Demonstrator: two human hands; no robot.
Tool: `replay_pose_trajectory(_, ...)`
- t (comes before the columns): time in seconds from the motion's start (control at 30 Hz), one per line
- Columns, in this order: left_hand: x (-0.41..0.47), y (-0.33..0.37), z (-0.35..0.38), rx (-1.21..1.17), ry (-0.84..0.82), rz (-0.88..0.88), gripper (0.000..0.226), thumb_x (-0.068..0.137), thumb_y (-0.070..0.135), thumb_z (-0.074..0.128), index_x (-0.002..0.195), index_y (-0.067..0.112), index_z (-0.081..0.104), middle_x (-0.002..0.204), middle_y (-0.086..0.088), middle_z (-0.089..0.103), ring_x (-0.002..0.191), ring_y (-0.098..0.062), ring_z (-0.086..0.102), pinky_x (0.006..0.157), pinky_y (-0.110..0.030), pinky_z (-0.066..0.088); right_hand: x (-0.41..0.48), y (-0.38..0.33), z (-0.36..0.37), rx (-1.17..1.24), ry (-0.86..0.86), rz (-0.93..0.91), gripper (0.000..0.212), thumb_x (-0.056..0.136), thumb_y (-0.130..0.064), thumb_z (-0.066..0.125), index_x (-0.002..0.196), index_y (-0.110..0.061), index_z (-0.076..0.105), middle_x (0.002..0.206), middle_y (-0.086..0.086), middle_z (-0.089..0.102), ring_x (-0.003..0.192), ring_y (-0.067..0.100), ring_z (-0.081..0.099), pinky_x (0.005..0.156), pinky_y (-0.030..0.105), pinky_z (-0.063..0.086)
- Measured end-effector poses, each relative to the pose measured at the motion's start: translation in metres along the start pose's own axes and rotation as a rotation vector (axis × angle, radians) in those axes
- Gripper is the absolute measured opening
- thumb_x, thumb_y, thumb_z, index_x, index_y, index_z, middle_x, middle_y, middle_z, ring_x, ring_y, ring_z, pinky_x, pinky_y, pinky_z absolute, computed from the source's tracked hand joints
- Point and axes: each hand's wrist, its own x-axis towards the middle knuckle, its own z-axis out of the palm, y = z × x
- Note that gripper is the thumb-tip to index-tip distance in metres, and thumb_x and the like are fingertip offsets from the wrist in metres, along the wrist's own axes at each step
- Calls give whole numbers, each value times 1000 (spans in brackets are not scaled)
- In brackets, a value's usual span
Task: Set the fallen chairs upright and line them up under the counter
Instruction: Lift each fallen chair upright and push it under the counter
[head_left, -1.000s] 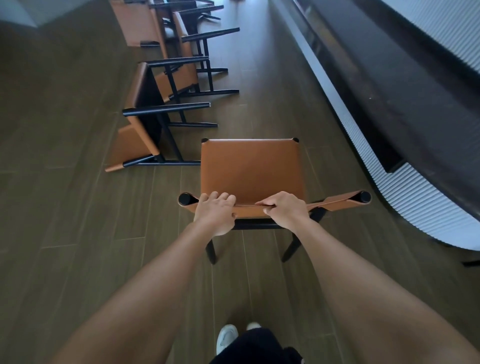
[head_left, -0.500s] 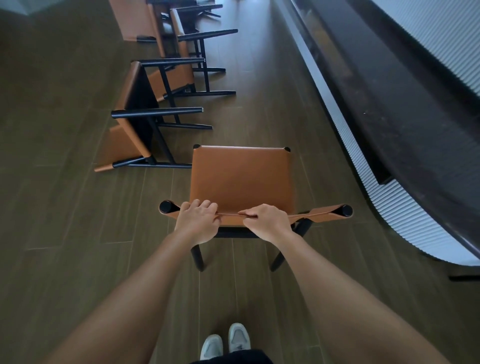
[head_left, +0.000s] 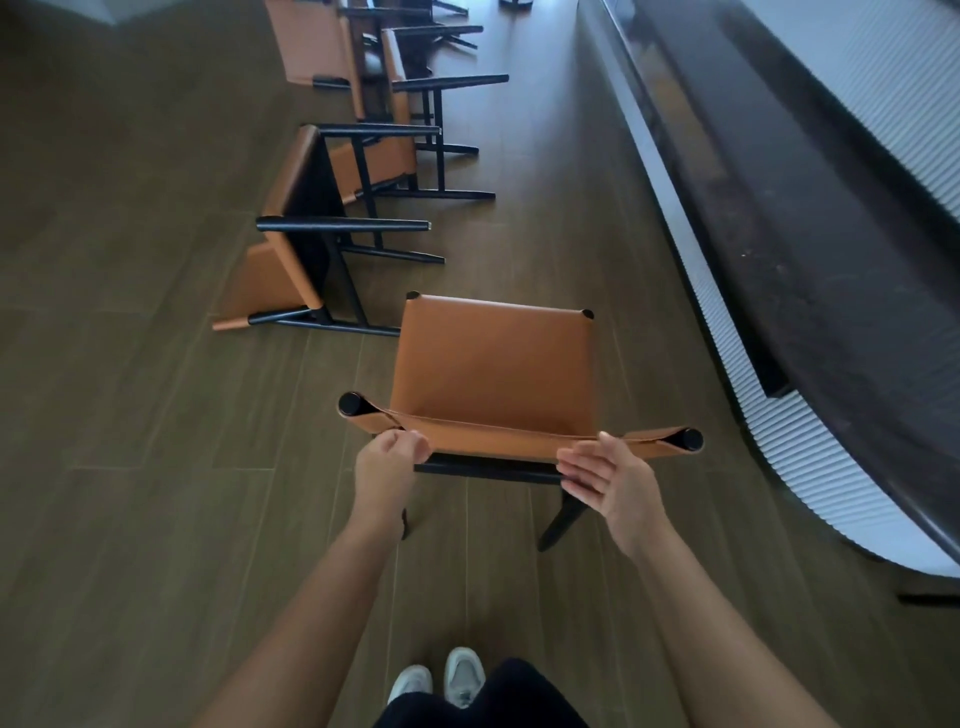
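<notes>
One tan leather chair (head_left: 493, 374) with black legs stands upright on the wood floor just in front of me, its seat facing away. My left hand (head_left: 389, 462) sits at the left part of its backrest, fingers loosely curled against the near face and not wrapped over the top. My right hand (head_left: 608, 478) hovers just off the right part of the backrest with fingers spread. Three more tan chairs lie tipped on their sides farther off: the nearest fallen chair (head_left: 296, 249), a second chair (head_left: 384, 156) behind it, and a third chair (head_left: 317, 47) at the top edge.
The counter runs along the right side, with a dark top (head_left: 779, 208) and a white ribbed base (head_left: 810, 457) that curves toward me. Bare wood floor lies between the upright chair and the counter. My white shoes (head_left: 441, 680) show at the bottom.
Both hands gripped the top of the backrest before. Now the right hand has opened and pulled back, and the left hand has slipped off the top edge. The chair stands still.
</notes>
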Motion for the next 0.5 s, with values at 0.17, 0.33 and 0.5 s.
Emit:
replay_pose_trajectory(0.17, 15, 9, 16, -192, -140, -332, 30, 95, 30, 57, 115, 9, 52, 115, -14, 59, 102, -27, 59, 89, -49, 48, 12, 1, -12, 347, 17, 221, 58, 87, -52, 63, 118, -5, 49, 109, 25, 70, 96, 40, 70, 67, 44, 60)
replay_pose_trajectory(0.33, 33, 29, 36, -465, -184, -535, 58, 89, 32, 65, 136, 12, 37, 133, -21, 41, 121, -38, 45, 89, -62, 45, 27, -23, -3, 430, 75, 230, 59, 85, -39, 71, 126, -7, 43, 123, 28, 54, 108, 44, 60, 67, 53, 59)
replay_pose_trajectory(0.5, 52, 25, 48, -632, -171, -583, 51, 93, 22, 57, 138, 8, 38, 127, -27, 49, 114, -45, 53, 73, -62, 48, 42, -32, 6, 502, 150, 260, 37, 90, -22, 67, 117, -5, 49, 119, 30, 56, 105, 46, 60, 74, 58, 56)
